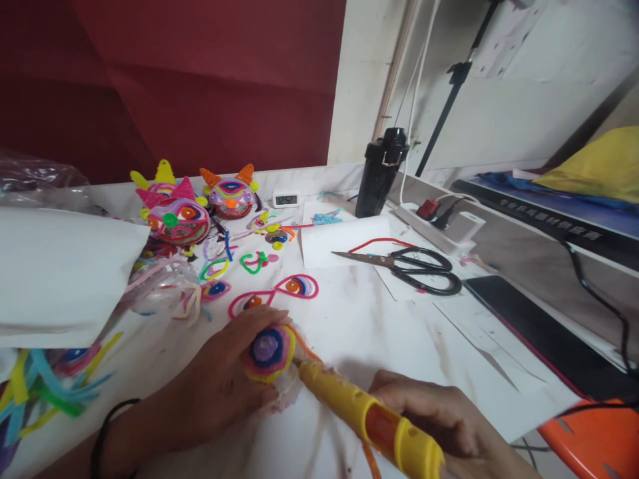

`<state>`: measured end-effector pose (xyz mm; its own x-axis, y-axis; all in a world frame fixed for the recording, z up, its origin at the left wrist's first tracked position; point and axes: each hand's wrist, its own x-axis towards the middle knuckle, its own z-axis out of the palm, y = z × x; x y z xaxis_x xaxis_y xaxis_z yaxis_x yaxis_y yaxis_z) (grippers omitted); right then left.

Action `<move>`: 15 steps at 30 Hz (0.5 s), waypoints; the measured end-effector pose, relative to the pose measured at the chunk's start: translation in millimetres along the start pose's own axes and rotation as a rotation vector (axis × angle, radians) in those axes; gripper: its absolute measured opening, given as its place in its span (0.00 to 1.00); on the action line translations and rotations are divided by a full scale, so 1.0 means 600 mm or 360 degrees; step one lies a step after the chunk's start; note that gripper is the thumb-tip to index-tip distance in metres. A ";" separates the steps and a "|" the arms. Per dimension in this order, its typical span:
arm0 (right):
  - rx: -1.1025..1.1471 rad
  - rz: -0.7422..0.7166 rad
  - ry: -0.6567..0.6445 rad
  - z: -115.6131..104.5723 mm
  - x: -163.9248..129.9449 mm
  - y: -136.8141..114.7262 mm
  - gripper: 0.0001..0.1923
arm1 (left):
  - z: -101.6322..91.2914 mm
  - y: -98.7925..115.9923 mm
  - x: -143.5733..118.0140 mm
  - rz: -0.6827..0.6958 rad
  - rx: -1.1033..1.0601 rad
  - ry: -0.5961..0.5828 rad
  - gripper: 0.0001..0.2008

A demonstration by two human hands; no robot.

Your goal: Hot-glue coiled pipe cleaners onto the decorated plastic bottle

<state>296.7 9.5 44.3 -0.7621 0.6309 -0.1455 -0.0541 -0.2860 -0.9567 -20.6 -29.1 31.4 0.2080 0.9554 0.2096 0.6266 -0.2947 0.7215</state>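
My left hand [219, 372] is wrapped round a small round piece [268, 352] with rings of fuzzy pipe cleaner, purple in the middle, then blue, pink and yellow. Its lower side looks clear, like plastic. In my right hand [434, 406] is a yellow glue gun [344, 399], its nozzle at the right edge of the round piece; I cannot tell whether it touches. An orange pipe cleaner [304, 342] passes behind the nozzle. Just beyond my left fingers lie pink-outlined eye shapes [299, 286] with orange centres.
Two colourful horned figures [180, 223] stand at the back left, near loose pipe-cleaner pieces [254, 261]. Black-handled scissors [414, 266], a black bottle [380, 173], a power strip [439, 226] and a dark phone-like slab [524, 332] are to the right. White paper [64, 273] sticks out at left.
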 end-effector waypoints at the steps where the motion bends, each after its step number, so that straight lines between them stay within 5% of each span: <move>1: -0.0003 0.0004 -0.0011 0.001 -0.001 0.000 0.13 | 0.001 -0.001 -0.001 -0.0012 -0.0035 -0.0003 0.33; 15: -0.0056 -0.0022 -0.0038 0.003 0.001 -0.004 0.16 | -0.003 -0.002 0.000 -0.0017 -0.0123 -0.0057 0.34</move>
<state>295.5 9.3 46.8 -0.7767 0.6170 -0.1267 -0.0424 -0.2518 -0.9669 -22.4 -28.7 31.8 0.2291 0.9569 0.1786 0.5695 -0.2806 0.7726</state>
